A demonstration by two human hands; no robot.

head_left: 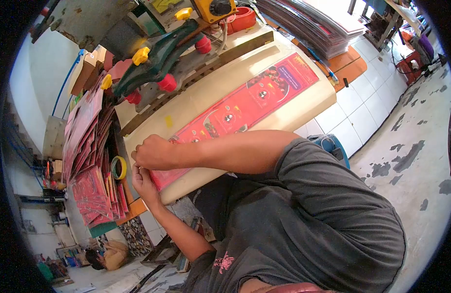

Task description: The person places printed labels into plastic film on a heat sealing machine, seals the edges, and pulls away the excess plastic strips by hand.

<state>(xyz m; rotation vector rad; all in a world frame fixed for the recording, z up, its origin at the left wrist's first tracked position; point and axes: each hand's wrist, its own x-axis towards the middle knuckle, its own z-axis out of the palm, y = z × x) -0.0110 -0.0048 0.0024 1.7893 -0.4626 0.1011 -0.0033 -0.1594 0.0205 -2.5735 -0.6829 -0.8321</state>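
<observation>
Printed red strip lies flat on cream bed, near left to far right; placement appears complete, visible length in one piece; right hand and left hand close together at its near left end, fingers curled, any held item indeterminable; red printed packets at left, untouched.

A dark grey, short-sleeved shirt is worn, its cloth creased by soft folds and marked by a small pink motif; the forearms are left uncovered.
</observation>
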